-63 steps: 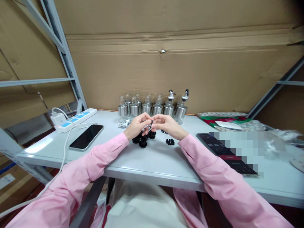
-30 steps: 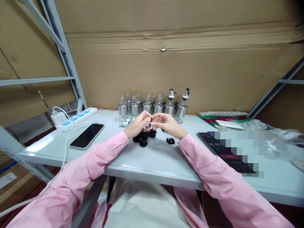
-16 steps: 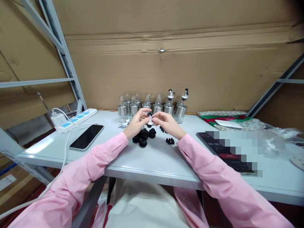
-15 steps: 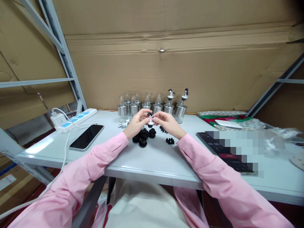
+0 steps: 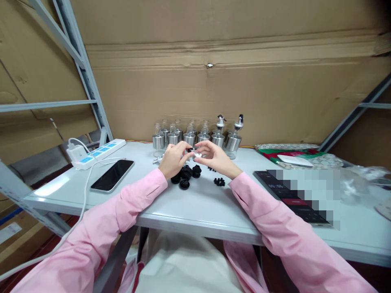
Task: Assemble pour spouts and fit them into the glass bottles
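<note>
Between my two hands, above the middle of the table, is a small silver-and-black pourer top (image 5: 197, 154), now tilted. My left hand (image 5: 174, 159) pinches its left side with thumb and fingers. On the other side the curved fingers of my right hand (image 5: 215, 158) close on it too. Black round stoppers (image 5: 184, 183) lie in a pile below my left hand. Small black pieces (image 5: 219, 182) sit below my right hand. More silver pourer parts (image 5: 158, 160) are left of my left hand, partly hidden.
Several glass-and-steel bottles (image 5: 158, 141) stand along the cardboard wall (image 5: 171, 89); two carry pourers. A phone (image 5: 113, 176) and power strip (image 5: 99, 154) lie left. At right are a larger device (image 5: 293, 199), a green-red cloth (image 5: 269, 154) and plastic bags (image 5: 354, 183).
The pourer top has turned from upright to tilted between my hands. My right hand's fingers have shifted and spread slightly around it.
</note>
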Demonstrator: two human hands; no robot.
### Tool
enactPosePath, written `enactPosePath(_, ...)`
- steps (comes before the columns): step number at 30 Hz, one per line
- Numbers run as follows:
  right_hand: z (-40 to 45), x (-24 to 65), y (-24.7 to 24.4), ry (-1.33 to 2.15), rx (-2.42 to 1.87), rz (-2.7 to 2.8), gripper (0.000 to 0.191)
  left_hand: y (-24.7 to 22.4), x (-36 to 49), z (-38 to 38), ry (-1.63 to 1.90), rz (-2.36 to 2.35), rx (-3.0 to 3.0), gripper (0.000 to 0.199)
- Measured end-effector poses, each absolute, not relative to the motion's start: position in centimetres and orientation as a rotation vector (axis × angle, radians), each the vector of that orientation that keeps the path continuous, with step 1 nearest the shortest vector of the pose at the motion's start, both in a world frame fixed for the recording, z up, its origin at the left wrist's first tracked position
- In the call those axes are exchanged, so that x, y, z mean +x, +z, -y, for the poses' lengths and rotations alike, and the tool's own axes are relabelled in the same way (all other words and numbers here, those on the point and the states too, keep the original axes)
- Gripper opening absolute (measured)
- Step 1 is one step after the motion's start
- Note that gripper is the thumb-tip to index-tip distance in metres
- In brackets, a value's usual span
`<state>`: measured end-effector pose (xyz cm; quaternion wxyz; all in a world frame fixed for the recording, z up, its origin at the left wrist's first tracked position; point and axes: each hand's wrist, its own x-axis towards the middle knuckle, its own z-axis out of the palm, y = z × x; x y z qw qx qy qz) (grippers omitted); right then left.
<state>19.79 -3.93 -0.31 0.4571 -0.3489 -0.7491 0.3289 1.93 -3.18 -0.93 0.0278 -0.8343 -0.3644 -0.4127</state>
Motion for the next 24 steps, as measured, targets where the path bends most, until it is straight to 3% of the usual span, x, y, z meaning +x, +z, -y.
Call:
enactPosePath(14,4.16,19.83,-0.06,0.254,-1.042,2.021,0.016,-1.23,2.16,3.18,-1.054,1.042,-2.606,0.020)
enactPosePath(24,4.20,19.67,-0.15,0.201,-1.025,2.060,0.016,-1.37,1.97,2.98,-1.010,1.017,-2.635,0.020)
